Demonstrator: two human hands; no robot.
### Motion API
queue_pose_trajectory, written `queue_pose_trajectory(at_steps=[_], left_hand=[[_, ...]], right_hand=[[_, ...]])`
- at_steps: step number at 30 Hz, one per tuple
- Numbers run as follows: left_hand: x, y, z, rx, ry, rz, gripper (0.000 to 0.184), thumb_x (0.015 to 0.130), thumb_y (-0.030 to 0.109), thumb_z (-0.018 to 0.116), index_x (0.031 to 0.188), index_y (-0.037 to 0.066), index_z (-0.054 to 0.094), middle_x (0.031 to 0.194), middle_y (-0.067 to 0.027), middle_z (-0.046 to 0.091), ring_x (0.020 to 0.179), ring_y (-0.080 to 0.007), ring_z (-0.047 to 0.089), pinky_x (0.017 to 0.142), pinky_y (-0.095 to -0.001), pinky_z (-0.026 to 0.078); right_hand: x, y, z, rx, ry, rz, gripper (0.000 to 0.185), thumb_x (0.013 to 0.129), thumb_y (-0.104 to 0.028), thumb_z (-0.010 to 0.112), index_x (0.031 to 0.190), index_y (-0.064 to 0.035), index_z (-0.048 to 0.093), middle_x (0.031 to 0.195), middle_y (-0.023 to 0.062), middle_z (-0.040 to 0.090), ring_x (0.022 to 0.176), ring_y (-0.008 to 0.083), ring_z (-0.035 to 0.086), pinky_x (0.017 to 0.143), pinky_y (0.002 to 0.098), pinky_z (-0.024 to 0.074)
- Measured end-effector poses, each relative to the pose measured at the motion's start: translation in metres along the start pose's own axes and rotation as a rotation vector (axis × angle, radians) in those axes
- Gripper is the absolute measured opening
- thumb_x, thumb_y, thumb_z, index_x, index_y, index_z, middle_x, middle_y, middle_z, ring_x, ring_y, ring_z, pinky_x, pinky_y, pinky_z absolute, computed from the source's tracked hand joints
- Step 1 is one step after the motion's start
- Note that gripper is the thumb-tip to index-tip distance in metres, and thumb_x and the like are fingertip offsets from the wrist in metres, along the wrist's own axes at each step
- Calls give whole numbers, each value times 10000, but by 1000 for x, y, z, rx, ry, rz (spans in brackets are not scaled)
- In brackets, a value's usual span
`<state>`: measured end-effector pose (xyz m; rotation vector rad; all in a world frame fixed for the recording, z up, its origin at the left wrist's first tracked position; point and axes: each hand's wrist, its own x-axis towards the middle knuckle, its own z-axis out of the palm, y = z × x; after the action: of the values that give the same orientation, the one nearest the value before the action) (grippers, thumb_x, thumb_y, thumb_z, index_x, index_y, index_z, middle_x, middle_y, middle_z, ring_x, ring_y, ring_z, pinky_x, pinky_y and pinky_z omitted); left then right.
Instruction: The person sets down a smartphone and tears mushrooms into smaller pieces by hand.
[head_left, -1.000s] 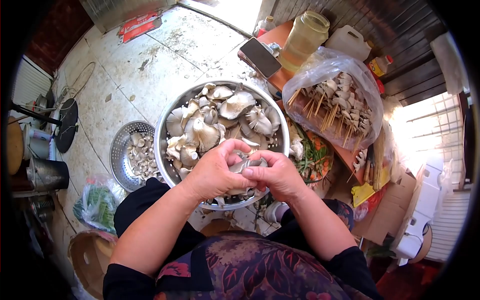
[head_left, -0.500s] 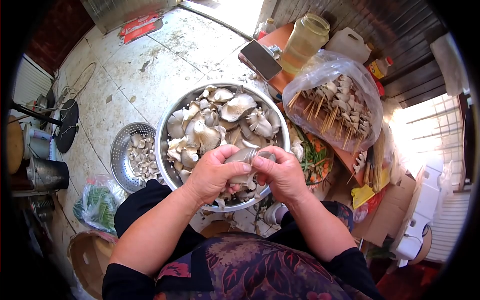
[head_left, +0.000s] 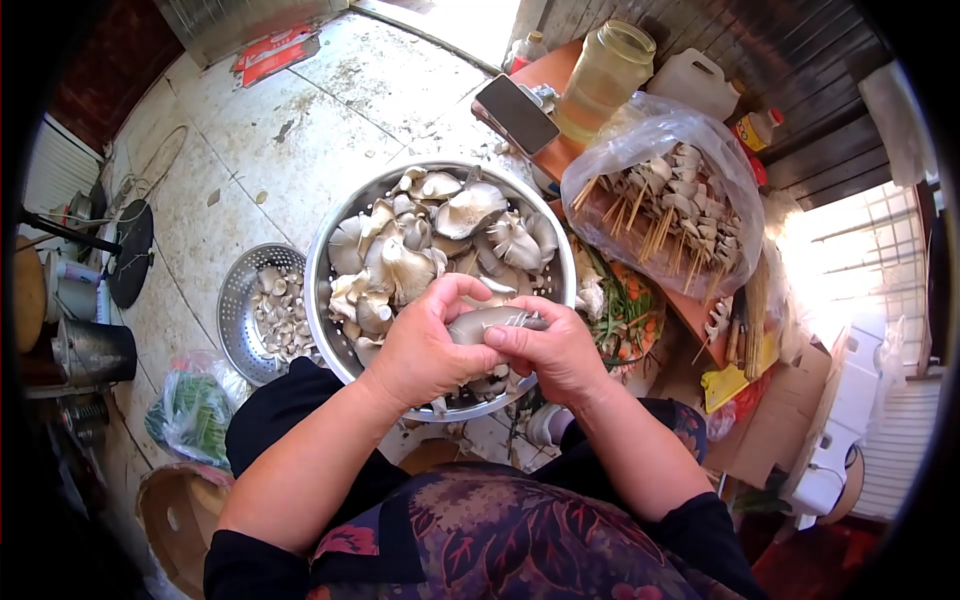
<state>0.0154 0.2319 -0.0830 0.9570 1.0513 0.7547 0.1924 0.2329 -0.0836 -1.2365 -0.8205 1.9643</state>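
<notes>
Both hands hold one grey oyster mushroom [head_left: 485, 323] between them, over the near part of a large metal colander [head_left: 318, 305]. My left hand [head_left: 420, 338] grips its left side, fingers curled and thumb pressed beside it. My right hand [head_left: 558, 350] pinches the right end, thumb on top. Grey and cream mushrooms [head_left: 405, 265] fill the colander, their caps overlapping. To its left, a smaller perforated bowl [head_left: 234, 305] contains small pale mushroom pieces [head_left: 283, 315]. The undersides of my fingers are hidden.
At the right, skewered mushrooms [head_left: 690, 205] lie in a clear plastic bag on an orange table [head_left: 552, 70], near a phone [head_left: 516, 113] and a large jar [head_left: 607, 80]. Greens and carrot pieces [head_left: 630, 325] sit beside the colander. A bag of greens [head_left: 195, 410] is at lower left.
Both hands have shifted slightly, and the mushroom between them has turned so its grey cap faces up. My left index finger has lifted away from it.
</notes>
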Motion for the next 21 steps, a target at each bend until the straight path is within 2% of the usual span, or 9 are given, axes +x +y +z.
queue_pose_trajectory(at_steps=[3,5,12,14,18,20,21], left_hand=[[-1,1,-2,-101,-15,-25,543,688,28,751,1144,33,456,965,-94,631,836,-119,605,717,-247,502],[-2,8,-1,-251,-39,-39,498,723,-59,717,1140,39,461,957,-73,625,820,-122,632,698,-219,518],[-3,5,-7,-387,-93,-66,463,719,-40,729,1111,41,497,919,-46,632,790,-107,630,698,-214,519],[-3,6,-8,-422,-100,-79,455,717,-23,739,1101,45,505,898,-41,629,718,-96,616,621,-198,502],[-3,13,-15,-339,-64,-97,451,720,-18,739,1101,47,506,890,-43,624,649,-81,589,527,-188,459],[-3,16,-16,-257,54,-77,427,719,7,754,1071,48,515,880,-31,623,577,-50,531,464,-174,396],[-2,14,-18,-207,60,-85,460,720,12,757,1110,47,517,888,-28,622,625,-57,551,501,-181,429]], right_hand=[[-1,-2,0,-1,17,-5,364,754,-204,778,1012,-7,612,730,-4,588,523,35,463,446,179,348],[-2,-4,1,0,31,-12,363,757,-198,775,1014,0,613,725,-5,589,519,35,460,446,181,348],[-3,0,2,88,9,6,364,747,-171,770,1024,1,607,776,14,614,563,48,503,453,185,361],[-3,1,1,123,1,-3,368,748,-165,767,1031,0,602,789,20,620,573,52,512,455,187,364],[0,-5,-6,256,66,-32,394,749,-154,767,1062,4,586,805,31,626,586,54,523,460,190,369],[3,-10,-11,292,74,-38,406,748,-158,771,1068,6,582,809,34,625,595,54,527,462,192,372],[4,-12,-12,77,122,-5,406,746,-163,776,1062,5,583,812,35,624,611,52,533,464,193,372]])
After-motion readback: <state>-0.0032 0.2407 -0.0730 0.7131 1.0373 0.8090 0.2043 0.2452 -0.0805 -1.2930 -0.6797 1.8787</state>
